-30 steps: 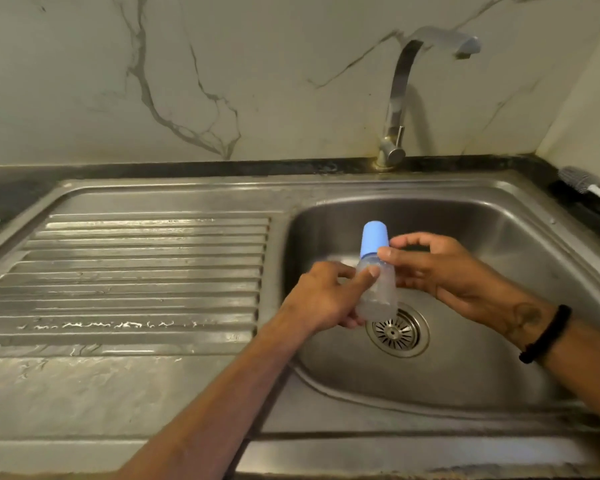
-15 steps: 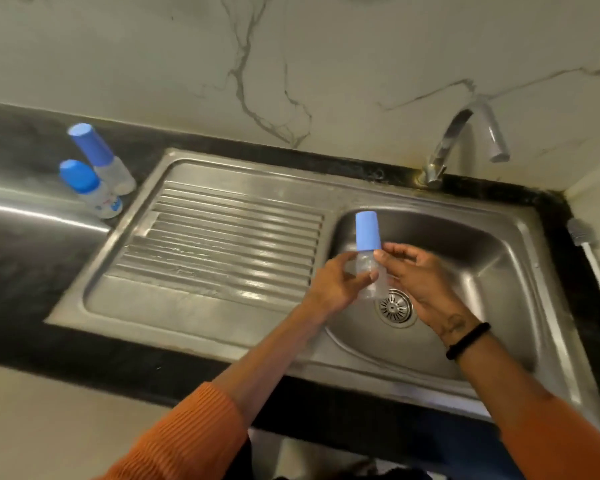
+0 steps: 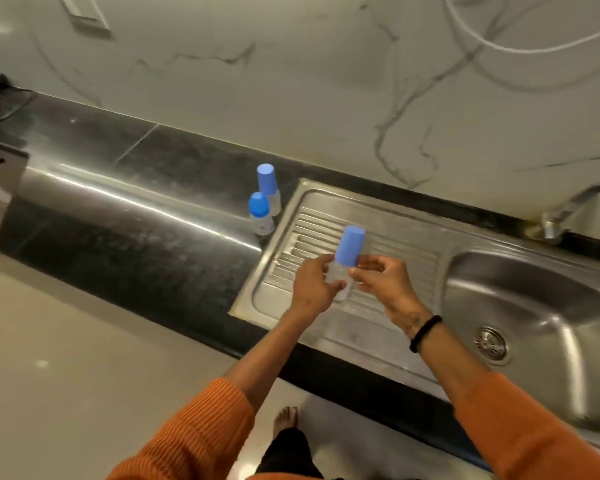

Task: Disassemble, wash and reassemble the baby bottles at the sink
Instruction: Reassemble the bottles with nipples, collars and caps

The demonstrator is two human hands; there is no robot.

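Two hands meet on one baby bottle (image 3: 343, 271) above the ribbed draining board (image 3: 378, 244). The left hand (image 3: 312, 289) curls its fingers round the clear body from the left, and the right hand (image 3: 383, 280) pinches the same body from the right, just under the cap, thumb and forefinger closed on the plastic. The bottle stands tilted, its tall blue cap (image 3: 350, 245) leaning up and to the right. Its clear body looks empty, though blur and the fingers hide most of it. A black band (image 3: 425, 332) circles the right wrist, and orange sleeves (image 3: 201, 434) cover both forearms lower down.

Further out, two more capped bottles stand upright on the black counter (image 3: 136, 220), just left of the board's edge: a short bottle (image 3: 261, 214) with a rounded blue cap and some blue print on its body, too small to read, and behind it, touching or nearly so, a taller bottle (image 3: 268, 188) with a straight blue cap. What either holds cannot be told.

To the right lies the steel sink basin (image 3: 541, 306) with its drain strainer (image 3: 492, 344), and the tap (image 3: 568, 209) rises at the back against the marble wall (image 3: 326, 81). A white hose (image 3: 499, 46) loops across that wall.
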